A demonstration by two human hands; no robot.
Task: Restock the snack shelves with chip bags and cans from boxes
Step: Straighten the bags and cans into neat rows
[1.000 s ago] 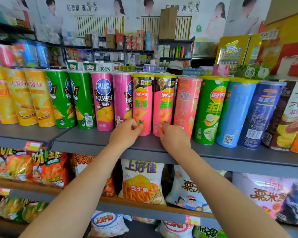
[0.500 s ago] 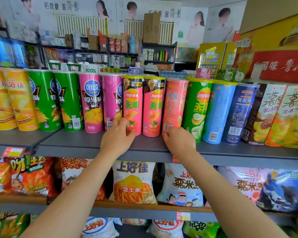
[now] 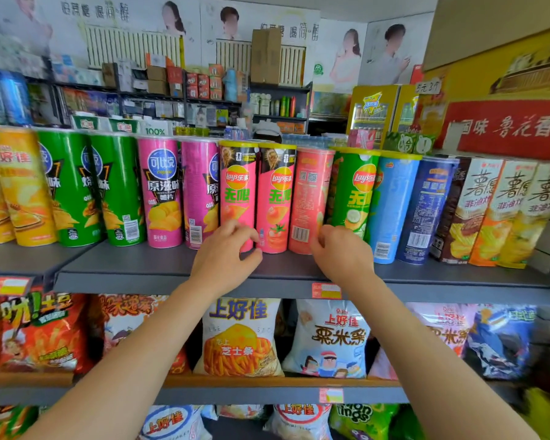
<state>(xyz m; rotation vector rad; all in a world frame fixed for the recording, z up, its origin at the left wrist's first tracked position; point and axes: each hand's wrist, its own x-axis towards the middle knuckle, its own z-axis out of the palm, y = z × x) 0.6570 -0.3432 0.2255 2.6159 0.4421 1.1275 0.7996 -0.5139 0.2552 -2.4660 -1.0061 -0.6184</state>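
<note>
Tall chip cans stand in a row on the grey top shelf (image 3: 124,265). My left hand (image 3: 224,257) hovers at the base of a pink Lay's can (image 3: 237,192), fingers loosely curled and apart, gripping nothing. A second pink Lay's can (image 3: 278,198) stands just to its right. My right hand (image 3: 342,254) rests with bent fingertips against the foot of the salmon can (image 3: 310,198), beside the green Lay's can (image 3: 353,188). Neither hand wraps around a can.
Yellow, green and magenta cans (image 3: 159,188) fill the shelf to the left; blue cans (image 3: 394,204) and chip boxes (image 3: 489,211) fill the right. Chip bags (image 3: 238,338) crowd the lower shelves. More shelving and a drinks fridge (image 3: 375,112) stand behind.
My right hand has slid right, from the second pink Lay's can to the salmon can's right edge. My left hand has eased back and spread its fingers. The view has drifted right.
</note>
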